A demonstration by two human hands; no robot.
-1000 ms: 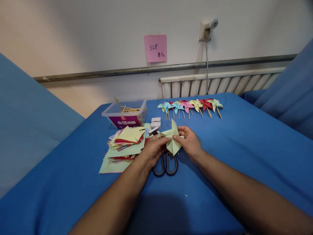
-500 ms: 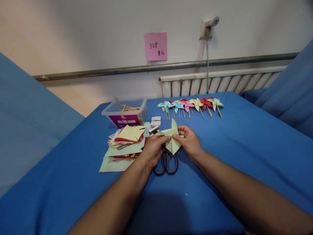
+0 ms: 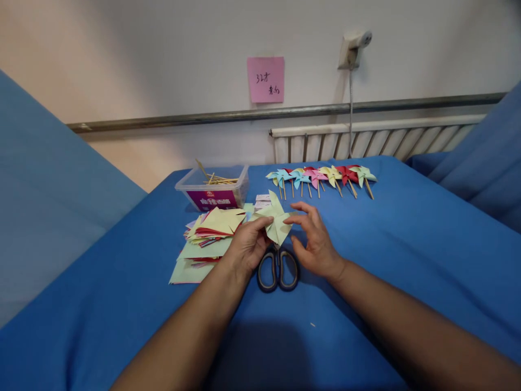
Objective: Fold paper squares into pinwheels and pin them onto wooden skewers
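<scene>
A pale green paper pinwheel [image 3: 278, 224] with folded blades is held up over the blue cloth. My left hand [image 3: 250, 244] pinches it from the left, thumb in front near its middle. Just right of the pinwheel is my right hand [image 3: 315, 241], its fingers spread and curved, with nothing seen in its grasp; the index fingertip is close to a blade, and whether it touches I cannot tell. Below the pinwheel lie dark-handled scissors [image 3: 288, 271], their blades hidden. Small white boxes [image 3: 262, 201] stand behind the pinwheel, partly covered by it.
Stacks of cut coloured paper [image 3: 220, 221] lie to the left. Behind them stands a clear plastic tub [image 3: 244, 184] with wooden sticks. Several finished pinwheels [image 3: 329, 174] on sticks lie in a row at the back, before a radiator [image 3: 382, 136]. A pink note [image 3: 265, 81] is on the wall.
My right hand has let go of the pinwheel and opened its fingers. My left hand still holds the pinwheel, now slightly further left in view. More of the scissors shows.
</scene>
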